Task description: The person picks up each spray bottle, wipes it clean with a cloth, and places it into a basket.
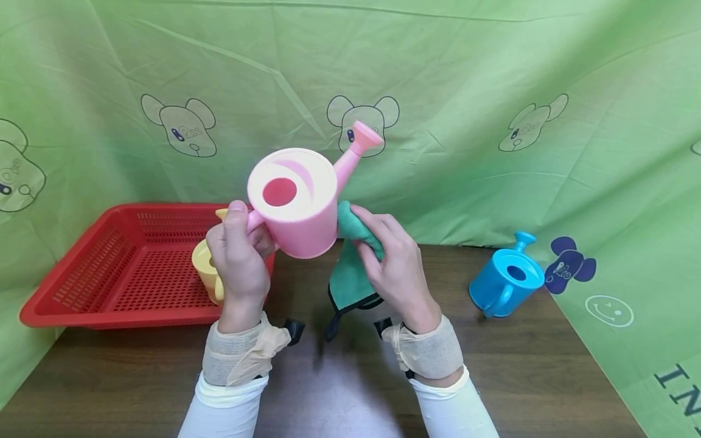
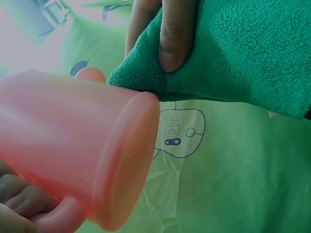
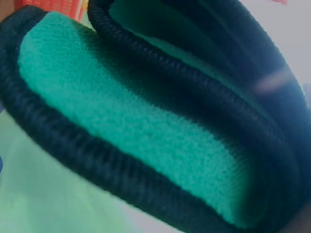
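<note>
Green terry cloth [image 1: 352,280] hung close before the right wrist camera, pinched in the person's right hand [image 1: 398,261] and touching the side of a pink watering can [image 1: 303,230]. The left hand [image 1: 240,264] was clamped round that can's handle [image 2: 62,217], holding it above the wooden tabletop [image 1: 537,377]. At the left, a yellow watering can [image 1: 205,277], partly hidden, stood in a red perforated basket [image 1: 137,318]; a blue watering can [image 1: 495,286] stood on the tabletop at the right.

Left hand [image 1: 242,261] curled, thumb [image 1: 237,222] uppermost; right hand [image 1: 398,264] in a pinch; arms [image 1: 224,410] forward.
</note>
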Demonstrator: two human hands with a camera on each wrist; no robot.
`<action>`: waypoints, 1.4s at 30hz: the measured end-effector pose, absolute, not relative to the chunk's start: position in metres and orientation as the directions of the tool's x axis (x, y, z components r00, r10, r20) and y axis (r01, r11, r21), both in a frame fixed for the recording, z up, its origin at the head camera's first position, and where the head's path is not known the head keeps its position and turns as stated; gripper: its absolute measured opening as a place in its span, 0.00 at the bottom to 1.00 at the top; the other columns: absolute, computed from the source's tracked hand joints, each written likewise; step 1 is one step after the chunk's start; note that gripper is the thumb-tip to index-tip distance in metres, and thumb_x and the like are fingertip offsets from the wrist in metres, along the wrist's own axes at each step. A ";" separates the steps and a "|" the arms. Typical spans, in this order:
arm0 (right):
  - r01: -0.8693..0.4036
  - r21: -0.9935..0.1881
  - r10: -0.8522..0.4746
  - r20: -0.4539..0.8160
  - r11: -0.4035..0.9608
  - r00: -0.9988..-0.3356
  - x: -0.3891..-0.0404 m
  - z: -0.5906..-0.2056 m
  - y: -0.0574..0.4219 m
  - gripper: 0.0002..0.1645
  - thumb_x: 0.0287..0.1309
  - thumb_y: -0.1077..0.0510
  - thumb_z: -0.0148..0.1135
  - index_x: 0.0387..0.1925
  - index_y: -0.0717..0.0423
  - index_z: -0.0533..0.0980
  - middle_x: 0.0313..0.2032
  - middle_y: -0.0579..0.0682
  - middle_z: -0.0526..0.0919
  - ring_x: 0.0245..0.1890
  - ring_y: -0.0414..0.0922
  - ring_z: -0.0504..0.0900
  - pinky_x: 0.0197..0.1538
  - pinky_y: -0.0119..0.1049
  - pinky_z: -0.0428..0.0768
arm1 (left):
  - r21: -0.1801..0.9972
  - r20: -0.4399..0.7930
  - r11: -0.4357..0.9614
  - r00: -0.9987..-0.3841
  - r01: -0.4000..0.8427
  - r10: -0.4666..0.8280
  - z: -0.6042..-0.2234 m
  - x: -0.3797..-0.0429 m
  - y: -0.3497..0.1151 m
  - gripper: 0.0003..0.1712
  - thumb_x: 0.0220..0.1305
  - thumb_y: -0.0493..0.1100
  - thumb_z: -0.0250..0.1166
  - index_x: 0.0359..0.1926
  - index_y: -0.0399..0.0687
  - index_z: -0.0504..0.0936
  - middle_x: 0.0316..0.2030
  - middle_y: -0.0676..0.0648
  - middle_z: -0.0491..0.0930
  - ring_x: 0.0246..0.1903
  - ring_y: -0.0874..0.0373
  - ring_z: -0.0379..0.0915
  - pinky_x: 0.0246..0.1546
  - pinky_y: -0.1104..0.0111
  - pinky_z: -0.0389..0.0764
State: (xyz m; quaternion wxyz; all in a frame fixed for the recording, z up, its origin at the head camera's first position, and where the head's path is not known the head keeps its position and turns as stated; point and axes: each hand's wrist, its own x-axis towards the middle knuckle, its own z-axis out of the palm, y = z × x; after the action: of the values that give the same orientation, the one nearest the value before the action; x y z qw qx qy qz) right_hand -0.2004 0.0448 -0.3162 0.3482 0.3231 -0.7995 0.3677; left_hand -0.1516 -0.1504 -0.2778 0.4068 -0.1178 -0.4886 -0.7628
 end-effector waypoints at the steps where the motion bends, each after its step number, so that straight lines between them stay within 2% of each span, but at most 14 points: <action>1: -0.773 -0.366 -0.257 0.796 0.518 -0.549 -0.201 -0.316 0.045 0.26 0.60 0.54 0.58 0.61 0.39 0.74 0.46 0.42 0.80 0.44 0.36 0.78 0.44 0.38 0.77 | 0.657 0.579 -0.190 -0.649 0.730 -0.494 -0.278 -0.151 -0.150 0.28 0.68 0.46 0.48 0.11 0.47 0.53 0.08 0.50 0.51 0.11 0.61 0.40 0.12 0.70 0.42; 15: -0.788 -0.369 -0.237 0.814 0.493 -0.529 -0.203 -0.316 0.047 0.26 0.61 0.52 0.57 0.62 0.43 0.73 0.46 0.45 0.80 0.47 0.38 0.77 0.49 0.38 0.76 | 0.694 0.582 -0.177 -0.688 0.698 -0.434 -0.279 -0.150 -0.151 0.30 0.69 0.46 0.48 0.09 0.45 0.53 0.08 0.50 0.50 0.12 0.61 0.40 0.12 0.70 0.44; 23: -0.805 -0.376 -0.153 0.859 0.458 -0.488 -0.203 -0.311 0.047 0.26 0.59 0.59 0.59 0.60 0.48 0.74 0.46 0.49 0.81 0.46 0.40 0.77 0.49 0.39 0.75 | 0.727 0.586 -0.120 -0.703 0.676 -0.403 -0.278 -0.149 -0.152 0.31 0.69 0.46 0.49 0.08 0.44 0.53 0.07 0.50 0.50 0.12 0.60 0.40 0.13 0.69 0.44; 31: -0.819 -0.383 0.073 0.918 0.428 -0.391 -0.183 -0.285 0.043 0.24 0.52 0.69 0.62 0.54 0.67 0.75 0.41 0.62 0.80 0.42 0.51 0.78 0.46 0.42 0.75 | 0.717 0.629 -0.010 -0.653 0.697 -0.422 -0.280 -0.148 -0.153 0.30 0.67 0.45 0.50 0.07 0.44 0.55 0.07 0.50 0.51 0.10 0.61 0.42 0.13 0.69 0.45; 38: -0.807 -0.400 0.143 0.915 0.435 -0.377 -0.181 -0.279 0.046 0.24 0.52 0.70 0.62 0.53 0.69 0.75 0.39 0.65 0.80 0.40 0.51 0.77 0.43 0.42 0.74 | 0.691 0.663 0.044 -0.607 0.722 -0.438 -0.282 -0.149 -0.152 0.30 0.66 0.42 0.50 0.07 0.44 0.56 0.07 0.51 0.51 0.10 0.62 0.42 0.12 0.70 0.44; 42: -0.799 -0.406 0.154 0.913 0.443 -0.379 -0.183 -0.279 0.050 0.24 0.53 0.69 0.62 0.54 0.67 0.75 0.39 0.64 0.80 0.41 0.50 0.78 0.44 0.43 0.74 | 0.681 0.684 0.143 -0.554 0.718 -0.476 -0.283 -0.150 -0.152 0.31 0.66 0.42 0.51 0.05 0.40 0.58 0.07 0.52 0.53 0.11 0.63 0.46 0.12 0.71 0.48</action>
State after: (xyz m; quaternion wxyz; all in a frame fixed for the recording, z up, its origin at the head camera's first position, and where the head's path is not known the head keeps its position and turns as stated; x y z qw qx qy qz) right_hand -0.1833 0.0498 -0.2788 0.5051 0.2359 -0.6831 0.4718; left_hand -0.1497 -0.1522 -0.2829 0.4615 -0.1013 -0.5988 -0.6467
